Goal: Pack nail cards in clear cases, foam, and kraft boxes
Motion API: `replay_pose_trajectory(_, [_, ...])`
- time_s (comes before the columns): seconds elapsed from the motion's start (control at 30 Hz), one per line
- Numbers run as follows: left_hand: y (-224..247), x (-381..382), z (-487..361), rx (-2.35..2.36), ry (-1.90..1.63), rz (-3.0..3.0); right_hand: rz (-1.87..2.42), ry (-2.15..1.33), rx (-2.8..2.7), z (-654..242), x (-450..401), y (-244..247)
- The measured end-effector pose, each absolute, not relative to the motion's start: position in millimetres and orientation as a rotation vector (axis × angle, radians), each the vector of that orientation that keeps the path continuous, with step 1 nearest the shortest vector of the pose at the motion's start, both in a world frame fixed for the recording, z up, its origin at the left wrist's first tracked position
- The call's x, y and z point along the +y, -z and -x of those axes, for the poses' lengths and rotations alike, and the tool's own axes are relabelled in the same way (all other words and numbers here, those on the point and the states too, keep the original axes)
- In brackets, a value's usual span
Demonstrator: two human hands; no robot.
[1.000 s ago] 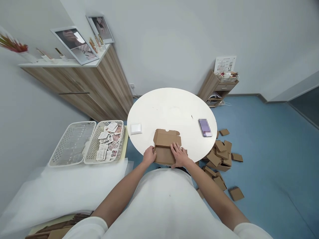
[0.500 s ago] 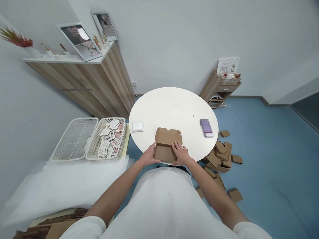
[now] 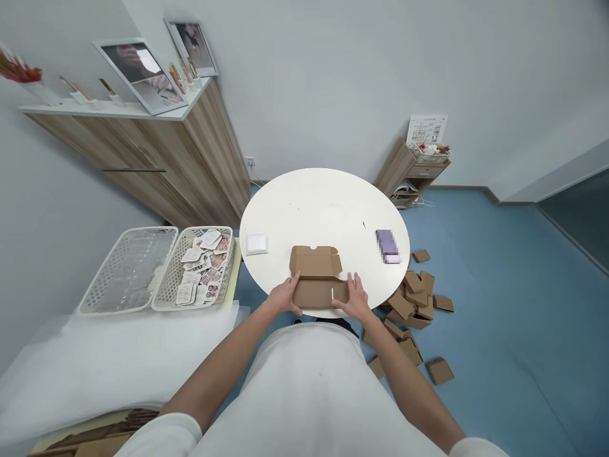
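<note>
A brown cardboard box [image 3: 313, 293], partly folded with its lid flap raised at the back, lies at the near edge of the white oval table [image 3: 323, 203]. My left hand [image 3: 284, 296] grips its left side, the thumb and fingers spread along that edge. At the right end, my right hand [image 3: 354, 298] has thumb and fingers around the side flap, which lies outward. A short white strip shows on the cardboard beside the right thumb. Farther left on the table is a small white packet [image 3: 257, 244]; to the right lies a purple, pixelated item [image 3: 387, 245].
Left of the table stand two white baskets, one holding printed cards [image 3: 204, 266], the other clear plastic pieces [image 3: 136, 266]. Several cardboard boxes [image 3: 413, 298] are piled on the blue floor at right. A wooden cabinet [image 3: 190, 158] is at back left, a small shelf [image 3: 413, 171] at back right.
My right hand has moved from inside the box out to its right end, and the right side flap now lies outward. My left hand stays at the left edge. The view has shifted slightly.
</note>
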State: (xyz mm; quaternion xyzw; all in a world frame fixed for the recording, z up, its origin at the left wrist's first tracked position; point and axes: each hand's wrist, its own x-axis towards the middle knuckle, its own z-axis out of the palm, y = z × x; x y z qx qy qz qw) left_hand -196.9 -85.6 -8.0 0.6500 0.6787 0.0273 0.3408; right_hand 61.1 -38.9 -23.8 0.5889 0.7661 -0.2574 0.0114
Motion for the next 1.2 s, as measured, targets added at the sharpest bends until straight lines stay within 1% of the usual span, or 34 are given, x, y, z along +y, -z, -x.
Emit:
replay_pose_trajectory(0.1, [9,-84,193,1.776,-0.08,-1.685,-2.275,1.168,2.165,-86,-40,36])
replay_pose_trajectory(0.17, [9,-82,191,1.777,-0.087,-1.687,-2.38,1.481,2.027,-91,-38,40])
replay_pose_trajectory(0.23, [8,-81,189,1.775,-0.093,-1.68,-2.328,1.75,1.916,-87,-34,39])
replay_pose_trajectory(0.27, [8,-81,188,1.776,-0.094,-1.672,-2.271,1.831,1.902,-83,-32,37])
replay_pose_trajectory(0.43, [7,-84,187,1.786,-0.11,-1.63,-2.094,1.985,2.079,-63,-29,21])
replay_pose_trajectory(0.5, [7,-85,186,1.793,-0.122,-1.622,-2.039,1.913,2.16,-60,-29,15])
replay_pose_trajectory(0.63, [5,-86,182,1.795,-0.138,-1.635,-1.992,1.436,2.295,-51,-31,9])
replay_pose_trajectory(0.7, [5,-85,180,1.794,-0.139,-1.648,-1.905,1.294,2.345,-44,-33,8])
replay_pose_trajectory(0.77, [4,-85,178,1.8,-0.137,-1.65,-1.853,1.226,2.373,-37,-34,9])
replay_pose_trajectory(0.87, [4,-86,177,1.806,-0.137,-1.641,-1.992,1.144,2.316,-32,-30,11])
replay_pose_trajectory(0.97, [5,-86,178,1.802,-0.135,-1.646,-2.074,1.14,2.209,-33,-25,13])
replay_pose_trajectory(1.07, [5,-85,177,1.799,-0.129,-1.651,-2.007,1.158,2.144,-31,-22,14])
replay_pose_trajectory(1.2, [5,-84,174,1.793,-0.119,-1.64,-1.918,1.013,2.141,-23,-24,13])
